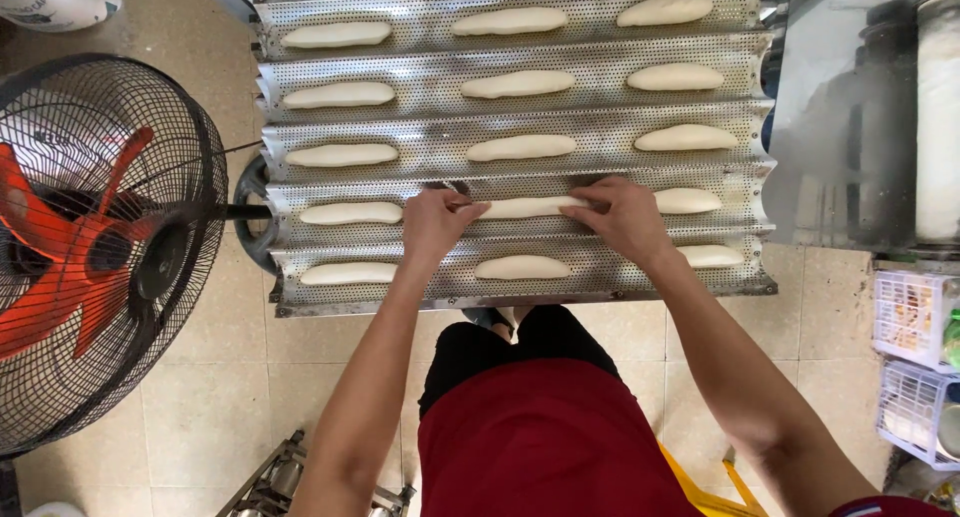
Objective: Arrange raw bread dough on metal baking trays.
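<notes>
Both hands on one pale, smooth dough stick (525, 207), 4th channel of perforated, corrugated metal tray (600, 267). Left hand (432, 225) grip pinched on its left end; right hand (622, 217) fingers pressed over right end. Other soft oblong dough pcs (520, 83) fill the channels. Orange-bladed wire-cage fan (90, 247) at left.

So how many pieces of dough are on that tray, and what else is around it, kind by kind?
Dough pieces on the perforated tray: 15, one of them under both hands
Left hand and right hand: 2
Trays: 1
Fans: 1
Total: 19
</notes>
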